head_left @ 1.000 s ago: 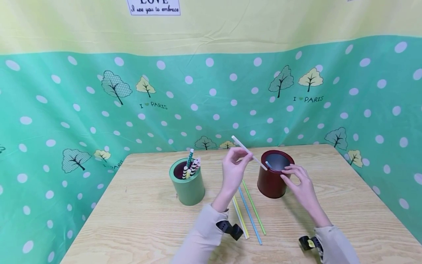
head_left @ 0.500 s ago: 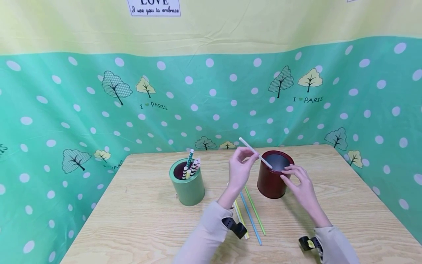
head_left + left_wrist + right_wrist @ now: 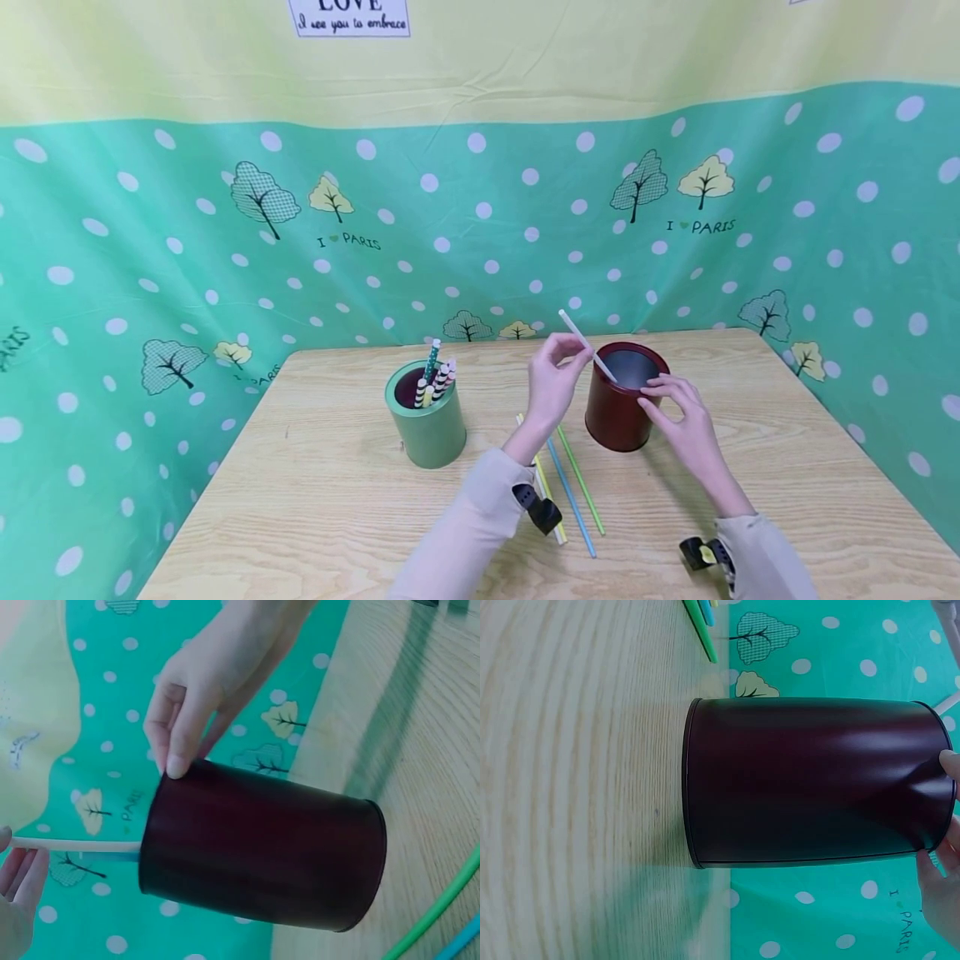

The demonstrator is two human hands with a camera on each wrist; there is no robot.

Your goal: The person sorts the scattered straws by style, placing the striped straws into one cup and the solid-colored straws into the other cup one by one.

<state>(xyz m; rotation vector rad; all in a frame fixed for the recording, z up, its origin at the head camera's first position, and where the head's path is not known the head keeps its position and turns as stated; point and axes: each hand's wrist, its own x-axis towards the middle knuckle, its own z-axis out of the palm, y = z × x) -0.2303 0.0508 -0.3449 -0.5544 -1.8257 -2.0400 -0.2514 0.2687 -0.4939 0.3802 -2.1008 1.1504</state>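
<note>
Thumb and fingers of my left hand [image 3: 551,383] pinch a white straw [image 3: 573,326]. The straw slants down to the right, its lower end at the mouth of a dark red canister [image 3: 617,421]. My right hand [image 3: 686,417] holds that canister by the near right of its rim, thumb outside, as the left wrist view shows. The canister stands upright on the table. A blue straw [image 3: 116,856] sticks out of its mouth in the left wrist view, just beside the white one. In the head view the white straw covers it. The canister's bottom inside is hidden.
A green canister [image 3: 427,433] stands at left with several patterned sticks [image 3: 433,383] in it. Between the canisters lie a green straw [image 3: 581,481], a blue straw [image 3: 572,500], a yellow one [image 3: 543,477] and a white one, partly under my left wrist. Behind the table [image 3: 300,483] hangs a patterned curtain [image 3: 405,192].
My left hand has moved right with the white straw, bringing its lower end from outside the red canister's rim to its mouth. The right hand has stayed on the rim.
</note>
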